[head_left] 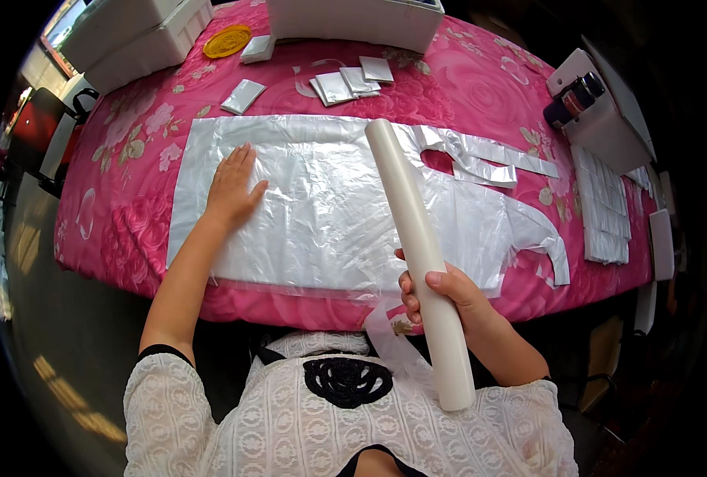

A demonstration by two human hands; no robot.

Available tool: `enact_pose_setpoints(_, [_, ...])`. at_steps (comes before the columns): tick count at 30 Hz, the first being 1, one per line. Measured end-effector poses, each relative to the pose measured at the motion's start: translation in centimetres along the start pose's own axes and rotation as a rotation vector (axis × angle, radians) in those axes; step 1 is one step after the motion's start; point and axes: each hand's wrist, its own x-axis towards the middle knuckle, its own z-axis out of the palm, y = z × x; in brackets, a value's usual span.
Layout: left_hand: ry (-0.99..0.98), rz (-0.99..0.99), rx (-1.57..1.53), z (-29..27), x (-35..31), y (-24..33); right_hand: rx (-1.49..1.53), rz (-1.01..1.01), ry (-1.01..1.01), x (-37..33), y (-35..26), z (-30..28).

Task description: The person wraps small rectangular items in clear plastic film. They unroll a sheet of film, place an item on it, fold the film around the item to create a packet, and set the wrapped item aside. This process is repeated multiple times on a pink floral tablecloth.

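Observation:
A thin, clear-white plastic apron (321, 203) lies spread across the table, its neck loop and tie strips to the right. My left hand (234, 189) presses flat on the apron's left part, fingers stretched out. Wrapped around a long white roll (407, 203) is my right hand (457, 296), gripping it below its middle. The roll slants over the apron, its far end above the sheet and its near end close to my body. Beside the roll, a translucent strip of film (389, 334) hangs over the table's front edge; where it joins is hidden.
A pink floral cloth (131, 199) covers the table. Folded plastic packets (345, 84) and a yellow round item (227, 41) lie at the back, near white foam boxes (353, 20). On the right are a dark bottle (573, 101), a white box (608, 131) and stacked packets (602, 207).

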Motion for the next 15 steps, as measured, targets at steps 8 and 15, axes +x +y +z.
enact_pose_setpoints(8, [-0.059,0.038,0.037,0.4,0.3,-0.7,-1.022,-0.574,0.186,10.5,4.8,-0.4])
enact_pose_setpoints(15, [-0.064,0.025,0.02,0.4,0.3,-0.8,-1.465,-0.516,0.372,13.5,5.3,0.2])
